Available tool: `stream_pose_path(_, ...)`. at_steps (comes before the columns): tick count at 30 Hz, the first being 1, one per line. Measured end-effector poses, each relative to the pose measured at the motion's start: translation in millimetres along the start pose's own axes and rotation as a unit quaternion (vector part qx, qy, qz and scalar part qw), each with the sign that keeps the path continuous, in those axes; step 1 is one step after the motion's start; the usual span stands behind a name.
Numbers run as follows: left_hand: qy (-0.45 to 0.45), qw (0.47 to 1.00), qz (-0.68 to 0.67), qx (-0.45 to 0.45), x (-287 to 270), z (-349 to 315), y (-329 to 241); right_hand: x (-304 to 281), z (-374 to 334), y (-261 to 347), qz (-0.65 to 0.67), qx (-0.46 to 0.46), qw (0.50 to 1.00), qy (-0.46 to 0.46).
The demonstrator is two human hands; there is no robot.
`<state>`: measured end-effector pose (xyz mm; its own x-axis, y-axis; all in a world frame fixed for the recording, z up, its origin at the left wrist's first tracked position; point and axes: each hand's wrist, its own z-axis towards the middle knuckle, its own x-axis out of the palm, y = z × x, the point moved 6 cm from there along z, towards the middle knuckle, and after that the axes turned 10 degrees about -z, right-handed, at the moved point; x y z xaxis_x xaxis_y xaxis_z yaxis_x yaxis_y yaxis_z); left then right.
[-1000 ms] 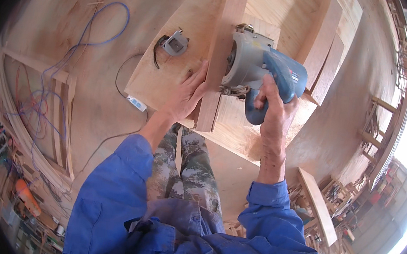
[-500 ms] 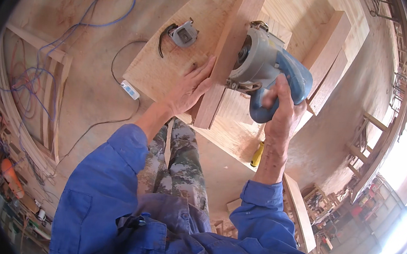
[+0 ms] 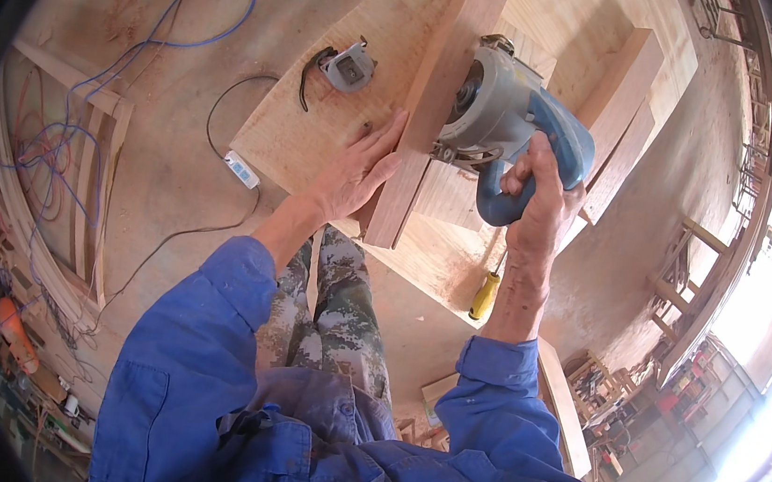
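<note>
A long reddish-brown wooden beam [image 3: 433, 105] lies across the light plywood board [image 3: 271, 125]. My left hand [image 3: 351, 171] presses flat against the beam's left side near its close end, fingers stretched out. On the beam's right side rests a handheld power tool that looks like a circular saw [image 3: 505, 94], with a round grey housing and a blue loop handle. My right hand [image 3: 541, 196] is wrapped round that handle. The tool's cutting part is hidden from this view. A grey tape measure [image 3: 350, 66] with a black strap lies on the board, left of the beam.
More wooden pieces [image 3: 623, 87] lie at the board's right. A yellow-handled screwdriver [image 3: 485, 297] sits at its near edge. A black cable with a white box [image 3: 241, 170] and a blue cord [image 3: 181, 43] run over the floor at left, near a wooden frame [image 3: 105, 183].
The fingers of my right hand, blurred before, now show clearly round the handle. More of the screwdriver is visible beside my right forearm. My left hand stays on the beam.
</note>
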<state>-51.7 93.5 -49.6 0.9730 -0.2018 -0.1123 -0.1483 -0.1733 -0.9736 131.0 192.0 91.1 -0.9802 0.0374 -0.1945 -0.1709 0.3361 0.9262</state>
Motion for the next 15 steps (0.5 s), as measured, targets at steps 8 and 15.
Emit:
stream_pose_path(8,-0.004,1.0,-0.01,0.005,0.7,0.7,-1.3,0.6,4.6,1.9,0.009,-0.007,1.0,-0.002)
stream_pose_path(15,-0.013,1.0,0.002,0.009,1.4,-0.3,1.8,1.8,6.7,2.5,0.013,-0.007,1.0,0.001)
